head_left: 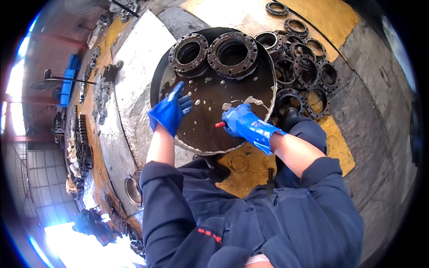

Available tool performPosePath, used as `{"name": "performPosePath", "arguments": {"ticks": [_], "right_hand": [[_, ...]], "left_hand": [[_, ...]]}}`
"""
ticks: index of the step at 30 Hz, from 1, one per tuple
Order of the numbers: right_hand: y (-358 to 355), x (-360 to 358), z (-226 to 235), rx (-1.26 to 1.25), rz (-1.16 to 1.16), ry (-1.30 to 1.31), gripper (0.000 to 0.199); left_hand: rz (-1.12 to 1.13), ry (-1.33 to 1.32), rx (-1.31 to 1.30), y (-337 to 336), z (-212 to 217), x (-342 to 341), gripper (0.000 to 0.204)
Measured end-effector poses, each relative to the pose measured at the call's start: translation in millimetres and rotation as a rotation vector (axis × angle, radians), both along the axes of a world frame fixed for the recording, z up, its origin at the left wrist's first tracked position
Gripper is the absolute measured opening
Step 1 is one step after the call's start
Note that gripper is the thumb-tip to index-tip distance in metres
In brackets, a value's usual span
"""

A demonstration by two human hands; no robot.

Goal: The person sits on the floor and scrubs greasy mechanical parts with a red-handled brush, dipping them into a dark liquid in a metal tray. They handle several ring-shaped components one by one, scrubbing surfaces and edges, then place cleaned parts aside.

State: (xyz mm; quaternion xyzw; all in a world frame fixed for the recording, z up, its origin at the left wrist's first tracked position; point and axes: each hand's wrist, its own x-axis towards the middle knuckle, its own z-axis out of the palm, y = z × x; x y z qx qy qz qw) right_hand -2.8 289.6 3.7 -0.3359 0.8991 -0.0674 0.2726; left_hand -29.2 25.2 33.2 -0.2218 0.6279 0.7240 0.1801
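Observation:
Over the left side of a round, dark metal tub point(155, 85) of murky liquid, my left hand point(171, 107) in a blue rubber glove is open and holds nothing. Its index finger points up and away. My right hand point(240, 120), gloved alike, is closed round a tool with a red handle end point(220, 125) above the tub's right side. The rest of that tool is hidden by the glove. At the tub's far side lie two stacks of dark flanged rings, a left stack point(174, 48) and a right stack point(232, 71), with bolt holes. Pale foam patches float around.
Several flanged rings point(296, 73) are piled right of the tub, close to my knee. Worn metal sheets point(143, 49) and yellow plates point(342, 143) cover the floor. A round metal part point(132, 190) lies left of my arm. Other machine parts line the far left.

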Motion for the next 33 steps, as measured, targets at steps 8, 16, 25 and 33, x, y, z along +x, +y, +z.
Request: {"name": "performPosePath", "arguments": {"ticks": [8,16,25,33], "right_hand": [[-4,-21,3,0.108,-0.043,-0.167,0.036],[-22,-24,-19,0.062,0.011,-0.184,0.030],[-20,-27,-27,0.065,-0.003,-0.193,0.028],[-15,-25,-5,0.060,-0.048,-0.163,0.033]], "left_hand": [[0.147,-0.138,-0.181,12,-30,-137,0.053],[0.029,0.025,-0.440,-17,-73,-177,0.042],[-0.441,0.656,-1.496,-55,-110,-147,0.044],[-0.267,0.579,-1.125,-73,-118,-56,0.049]]}}
